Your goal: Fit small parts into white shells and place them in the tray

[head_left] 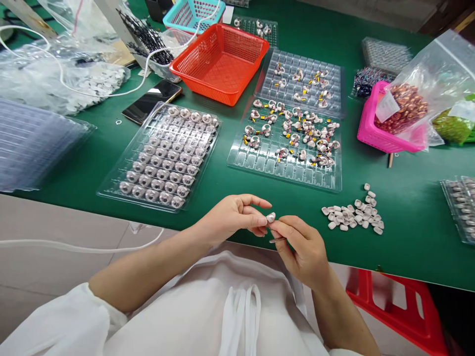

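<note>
Just over the table's front edge, my left hand [241,215] pinches a small pearly white earbud shell [271,217] between thumb and fingers. Close against it, my right hand [302,247] is closed around thin metal tweezers [277,240], of which only a short part shows. Its thumb and forefinger also touch the underside of the shell. Beyond the hands lies a clear tray [241,165] with many earbud parts, some with yellow tabs and thin wires. Loose white shell pieces [349,216] lie in a pile to the right.
A clear tray [111,190] holds rows of pearly shells at left, near a phone [148,101]. Behind stand a red basket [218,86] and a blue basket [193,15]. A pink basket [374,138] with bagged copper-coloured pieces is at right. A red stool [404,306] stands below the table.
</note>
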Demonstrator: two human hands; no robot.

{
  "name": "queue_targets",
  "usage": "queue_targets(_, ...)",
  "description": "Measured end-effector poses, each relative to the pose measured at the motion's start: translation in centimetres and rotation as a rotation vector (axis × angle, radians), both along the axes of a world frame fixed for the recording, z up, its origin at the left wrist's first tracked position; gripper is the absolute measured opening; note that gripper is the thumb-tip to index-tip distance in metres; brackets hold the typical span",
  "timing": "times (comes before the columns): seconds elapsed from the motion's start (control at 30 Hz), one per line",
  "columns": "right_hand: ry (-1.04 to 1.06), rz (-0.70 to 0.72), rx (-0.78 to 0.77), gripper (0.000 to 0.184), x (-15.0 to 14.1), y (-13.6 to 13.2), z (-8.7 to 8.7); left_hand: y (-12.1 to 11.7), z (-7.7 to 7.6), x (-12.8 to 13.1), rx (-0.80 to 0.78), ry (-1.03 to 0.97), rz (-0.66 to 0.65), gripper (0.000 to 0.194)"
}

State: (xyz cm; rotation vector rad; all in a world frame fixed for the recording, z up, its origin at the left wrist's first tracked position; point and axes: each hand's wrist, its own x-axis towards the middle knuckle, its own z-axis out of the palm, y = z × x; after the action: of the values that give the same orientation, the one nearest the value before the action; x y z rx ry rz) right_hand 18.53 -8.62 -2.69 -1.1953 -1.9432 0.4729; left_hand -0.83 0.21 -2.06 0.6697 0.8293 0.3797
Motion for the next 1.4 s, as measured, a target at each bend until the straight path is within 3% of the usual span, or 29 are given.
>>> queue_targets(0.1,-0.101,0.027,0.031,0.041,0.6,0.1,0.1,0.2,0.1,0.2,-0.101,-0.030,0.002,0.045)
queue_targets(0.2,-0.157,0.051,0.050,0.040,1.1,0.3,0.3,0.6,0.1,0.4,-0.169,-0.078,-0.048,0.038)
queue_targets(0.4,0.021,0.078,0.025,0.036,1.1,0.5,0.3,0.9,0.2,0.5,-0.138,-0.117,-0.120,0.024)
queue_targets(0.6,0.390,-0.244,-0.127,0.017,0.4,-0.7,-0.7,0.3,0.9,0.8,-0.022,-0.090,0.008,0.025)
queue_targets(0.7,0.546,-0.422,-0.098,0.026,0.5,-1.0,-1.6,0.0,1.0,0.9,0.046,-0.065,0.060,0.022)
queue_targets(0.77,0.459,-0.472,-0.094,0.031,0.8,-1.1,-2.0,0.0,1.0,1.0,0.103,-0.044,0.075,0.019)
queue_targets(0.9,0.084,-0.496,-0.155,0.027,2.3,-1.6,-2.1,0.0,1.0,1.0,0.203,0.005,0.092,0.015)
queue_targets(1.0,0.004,-0.500,-0.204,0.024,3.1,-2.1,-1.7,0.0,1.1,0.9,0.231,0.043,0.115,0.016)
queue_targets(1.1,0.144,-0.488,-0.181,0.024,2.8,-2.5,-1.1,-0.1,1.1,0.8,0.240,0.067,0.135,0.015)
queue_targets(1.27,0.612,-0.462,-0.107,0.028,0.2,-2.7,-0.6,-0.3,1.3,1.0,0.241,0.079,0.157,0.013)
queue_targets(1.4,0.718,-0.370,-0.049,0.029,-1.3,-2.6,-0.8,-0.4,1.7,1.2,0.253,0.093,0.164,0.011)
